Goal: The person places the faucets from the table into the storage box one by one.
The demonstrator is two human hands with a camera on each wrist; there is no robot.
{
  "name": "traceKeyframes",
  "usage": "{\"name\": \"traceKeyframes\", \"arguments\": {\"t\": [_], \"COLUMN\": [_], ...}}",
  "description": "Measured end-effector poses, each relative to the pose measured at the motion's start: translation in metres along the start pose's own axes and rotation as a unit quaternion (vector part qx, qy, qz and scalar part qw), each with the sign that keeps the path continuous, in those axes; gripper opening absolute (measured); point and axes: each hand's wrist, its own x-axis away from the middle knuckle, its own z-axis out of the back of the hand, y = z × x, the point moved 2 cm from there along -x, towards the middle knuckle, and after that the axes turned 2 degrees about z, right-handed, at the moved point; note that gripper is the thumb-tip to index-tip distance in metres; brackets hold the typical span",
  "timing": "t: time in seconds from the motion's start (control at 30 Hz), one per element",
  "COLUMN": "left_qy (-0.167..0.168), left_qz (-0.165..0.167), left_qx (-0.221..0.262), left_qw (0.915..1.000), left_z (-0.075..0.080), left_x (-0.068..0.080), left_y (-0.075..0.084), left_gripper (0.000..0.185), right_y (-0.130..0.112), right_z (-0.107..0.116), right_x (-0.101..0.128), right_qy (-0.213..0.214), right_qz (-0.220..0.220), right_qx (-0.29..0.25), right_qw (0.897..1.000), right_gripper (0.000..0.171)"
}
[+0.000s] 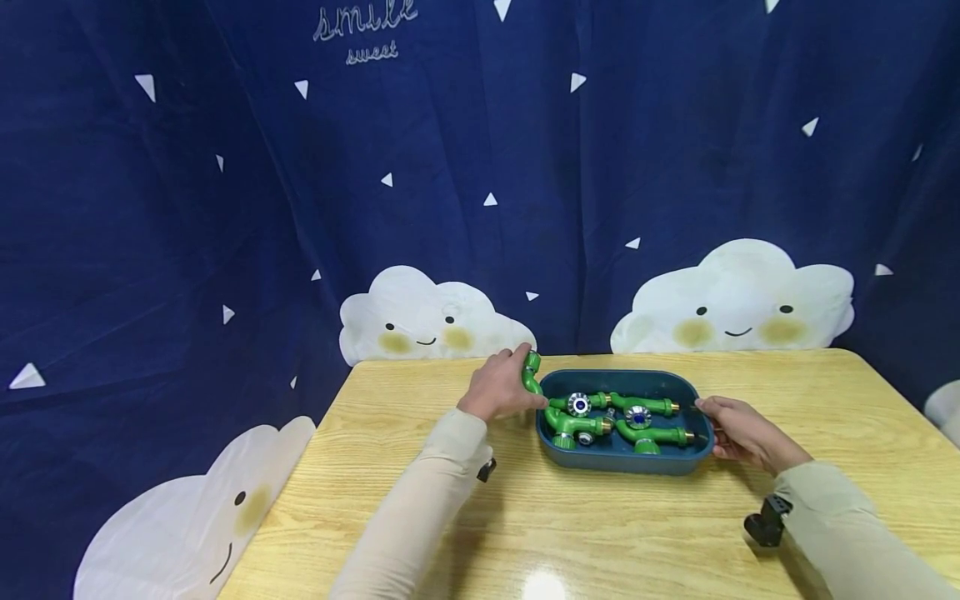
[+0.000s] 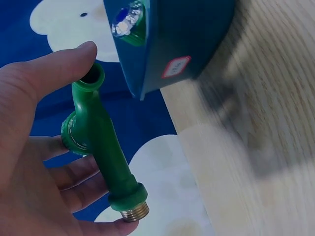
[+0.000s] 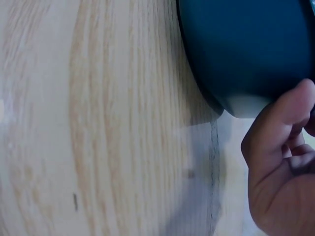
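Note:
My left hand (image 1: 497, 387) holds a green water tap (image 2: 104, 137) just beyond the left end of a dark blue oval basin (image 1: 622, 463). In the left wrist view the tap has a brass threaded end, a ribbed collar and an open round mouth, with the thumb beside the mouth and the fingers behind the body. Several similar green taps (image 1: 656, 406) lie inside the basin, some with chrome knobs (image 1: 579, 405). At the basin's right end my right hand (image 1: 750, 435) grips the rim, thumb on top and fingers curled below.
A light wood table (image 1: 600, 533) carries the basin near its far edge. Behind it hangs a dark blue curtain (image 1: 465, 133) with white triangles and smiling clouds. A small red-edged label (image 2: 176, 67) is on the basin's outside. Black wrist mounts (image 1: 768, 521) sit at both sleeves.

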Motion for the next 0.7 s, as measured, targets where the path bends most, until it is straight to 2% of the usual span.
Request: {"name": "traceKeyframes", "arguments": {"t": [0.47,0.7], "left_qy": [-0.011,-0.009], "left_qz": [0.006,-0.002], "left_qx": [0.008,-0.012], "left_qw": [0.9999,0.9999], "left_z": [0.004,0.004], "left_x": [-0.001,0.0], "left_y": [0.012,0.022], "left_gripper": [0.097,0.099], "right_y": [-0.004,-0.002], "right_z": [-0.001,0.0], "right_x": [0.002,0.002], "right_qy": [0.0,-0.01], "right_qz": [-0.002,0.005], "right_qx": [-0.001,-0.005], "right_qw": [1.0,1.0], "right_gripper": [0.033,0.032]}}
